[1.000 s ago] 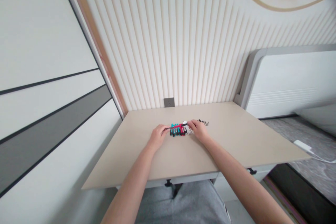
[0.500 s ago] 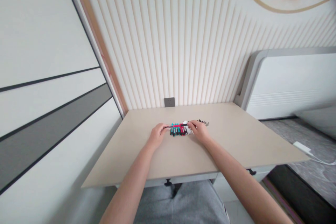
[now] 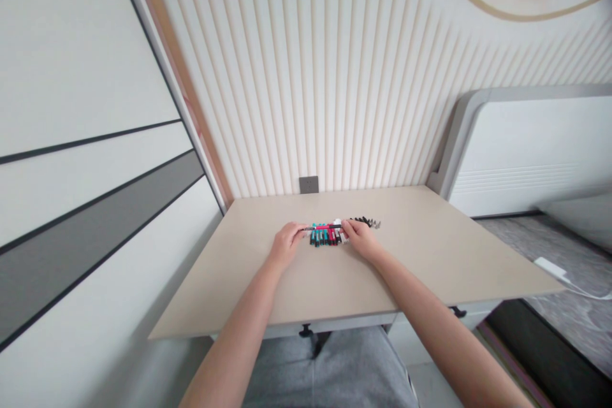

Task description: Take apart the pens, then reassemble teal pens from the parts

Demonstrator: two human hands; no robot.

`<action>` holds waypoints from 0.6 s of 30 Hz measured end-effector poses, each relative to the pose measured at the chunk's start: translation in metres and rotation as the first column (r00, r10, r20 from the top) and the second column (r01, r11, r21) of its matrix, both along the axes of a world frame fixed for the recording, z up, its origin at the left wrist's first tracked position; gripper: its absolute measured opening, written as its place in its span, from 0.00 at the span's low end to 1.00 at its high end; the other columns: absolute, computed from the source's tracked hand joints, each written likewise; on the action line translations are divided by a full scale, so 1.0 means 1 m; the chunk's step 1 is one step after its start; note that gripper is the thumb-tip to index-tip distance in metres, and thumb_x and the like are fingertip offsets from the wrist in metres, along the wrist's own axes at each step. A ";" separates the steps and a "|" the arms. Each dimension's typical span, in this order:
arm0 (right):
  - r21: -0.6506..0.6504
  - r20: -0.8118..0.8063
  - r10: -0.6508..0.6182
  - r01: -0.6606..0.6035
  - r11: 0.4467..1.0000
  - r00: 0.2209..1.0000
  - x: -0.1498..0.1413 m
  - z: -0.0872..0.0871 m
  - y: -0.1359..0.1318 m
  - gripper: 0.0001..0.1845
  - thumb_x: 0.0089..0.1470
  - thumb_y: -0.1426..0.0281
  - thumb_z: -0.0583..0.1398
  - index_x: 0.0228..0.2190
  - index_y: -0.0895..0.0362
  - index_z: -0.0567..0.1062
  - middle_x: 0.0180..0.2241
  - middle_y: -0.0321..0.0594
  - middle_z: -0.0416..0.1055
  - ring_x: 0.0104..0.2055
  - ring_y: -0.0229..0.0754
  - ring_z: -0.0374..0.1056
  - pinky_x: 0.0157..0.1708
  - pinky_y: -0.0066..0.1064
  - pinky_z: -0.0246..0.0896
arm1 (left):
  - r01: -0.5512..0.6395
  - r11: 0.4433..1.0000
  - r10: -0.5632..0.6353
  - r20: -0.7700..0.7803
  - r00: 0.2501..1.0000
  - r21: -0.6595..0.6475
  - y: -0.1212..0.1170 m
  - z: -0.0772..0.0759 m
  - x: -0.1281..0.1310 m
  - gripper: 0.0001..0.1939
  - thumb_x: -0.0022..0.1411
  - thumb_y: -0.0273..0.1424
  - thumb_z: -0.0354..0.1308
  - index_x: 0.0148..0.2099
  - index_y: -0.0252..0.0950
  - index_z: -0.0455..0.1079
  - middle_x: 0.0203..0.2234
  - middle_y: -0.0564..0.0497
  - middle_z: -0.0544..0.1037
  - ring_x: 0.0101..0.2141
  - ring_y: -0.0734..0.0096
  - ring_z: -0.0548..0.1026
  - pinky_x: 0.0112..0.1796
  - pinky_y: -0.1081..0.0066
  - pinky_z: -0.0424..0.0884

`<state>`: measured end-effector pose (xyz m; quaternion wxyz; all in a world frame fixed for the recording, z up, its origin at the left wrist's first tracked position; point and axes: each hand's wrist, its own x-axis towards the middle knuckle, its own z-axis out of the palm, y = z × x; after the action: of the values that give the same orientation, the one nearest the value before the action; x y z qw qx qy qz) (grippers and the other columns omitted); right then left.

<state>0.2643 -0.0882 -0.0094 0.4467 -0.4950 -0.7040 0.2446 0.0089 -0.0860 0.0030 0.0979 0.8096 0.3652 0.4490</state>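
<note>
A slim red and black pen [image 3: 327,227] is stretched level between my two hands, just above the desk. My left hand [image 3: 287,243] is closed on its dark left end. At the other end, which is black, my right hand [image 3: 362,237] pinches it with the fingertips. Below the pen lies a row of short tubes, several teal and black [image 3: 319,239], a few red and black [image 3: 333,238]. White pieces [image 3: 344,239] lie at the right of the row, partly covered by my right hand. Small black and silver pointed pieces [image 3: 371,222] lie in a line beyond that hand.
The beige desk [image 3: 229,280] stands against a ribbed white wall with a dark socket [image 3: 308,185]. A white and grey cabinet [image 3: 95,236] rises at the left. Right of the desk are a bed headboard [image 3: 530,146] and a white power strip [image 3: 549,267].
The pen has turned slightly from a tilt to nearly level between my hands. My right hand has shifted a little, showing more of the black pieces behind it. Both grips are kept.
</note>
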 end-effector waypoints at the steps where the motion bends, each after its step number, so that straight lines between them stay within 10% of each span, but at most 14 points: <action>1: 0.010 0.009 -0.009 0.009 1.000 1.000 0.001 0.000 0.000 0.27 0.61 0.52 0.47 0.19 0.55 0.66 0.18 0.34 0.63 0.23 0.38 0.59 0.26 0.29 0.50 | -0.001 1.000 0.001 -0.002 1.000 -0.024 0.000 0.000 0.000 0.10 0.67 0.32 0.51 0.45 0.39 0.73 0.36 0.49 0.78 0.38 0.68 0.76 0.42 0.69 0.70; 12: 0.108 0.192 -0.036 0.016 0.994 0.981 0.008 0.011 -0.007 0.23 0.62 0.59 0.47 0.22 0.56 0.68 0.21 0.37 0.65 0.25 0.39 0.60 0.27 0.29 0.49 | -0.001 0.963 0.006 0.019 1.000 -0.268 -0.003 0.000 0.002 0.12 0.66 0.35 0.53 0.44 0.37 0.74 0.33 0.51 0.80 0.33 0.68 0.76 0.36 0.72 0.70; 18: 0.060 0.103 -0.007 0.000 0.998 0.995 0.000 0.005 -0.006 0.25 0.62 0.54 0.45 0.23 0.56 0.68 0.21 0.35 0.64 0.25 0.38 0.60 0.27 0.28 0.49 | -0.048 0.988 0.054 0.036 0.998 -0.150 -0.001 0.000 0.002 0.10 0.66 0.33 0.53 0.43 0.38 0.74 0.34 0.51 0.79 0.36 0.68 0.76 0.40 0.70 0.70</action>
<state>0.2647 -0.0941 -0.0040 0.4245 -0.4947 -0.7323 0.1968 0.0110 -0.0866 0.0027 0.1540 0.7814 0.4161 0.4388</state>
